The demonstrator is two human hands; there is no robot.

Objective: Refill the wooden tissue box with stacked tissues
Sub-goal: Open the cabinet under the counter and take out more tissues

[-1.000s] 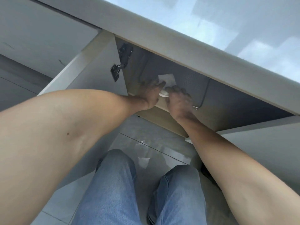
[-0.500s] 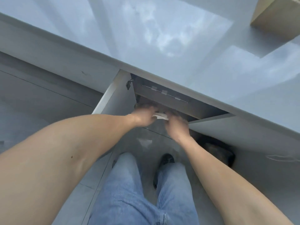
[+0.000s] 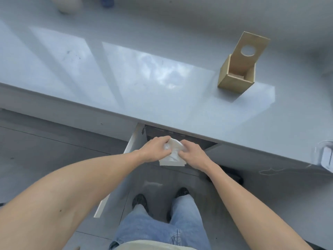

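A: Item one, the held thing?
B: Pack of tissues (image 3: 172, 156), white, in a clear wrapper. Held in the air in front of the open cabinet (image 3: 180, 139), below the countertop (image 3: 144, 78) edge, above the floor (image 3: 45, 150).

A: Left hand?
B: Left hand (image 3: 155, 149), fingers curled over the pack's upper left corner, pinching the wrapper there. Thumb side cannot be made out.

A: Right hand?
B: Right hand (image 3: 191, 154), fingers bent round the pack's upper right edge, gripping it. The two hands sit just beside each other, the pack between them and hanging down beneath.

A: Item two, the container?
B: Wooden tissue box (image 3: 236, 76), light wood, standing upright on the countertop to the right, well apart from the hands. Its lid (image 3: 252, 49), with a round hole, is tilted up and back, so the top is open. The inside looks dark; contents cannot be told.

A: Surroundings?
B: Cabinet door (image 3: 117, 177), white, swung open to the left of the hands. Blue jeans (image 3: 158, 230) and dark shoes (image 3: 139, 200) below. A pale rounded vessel (image 3: 69, 5) at the countertop's far left edge, blurred.
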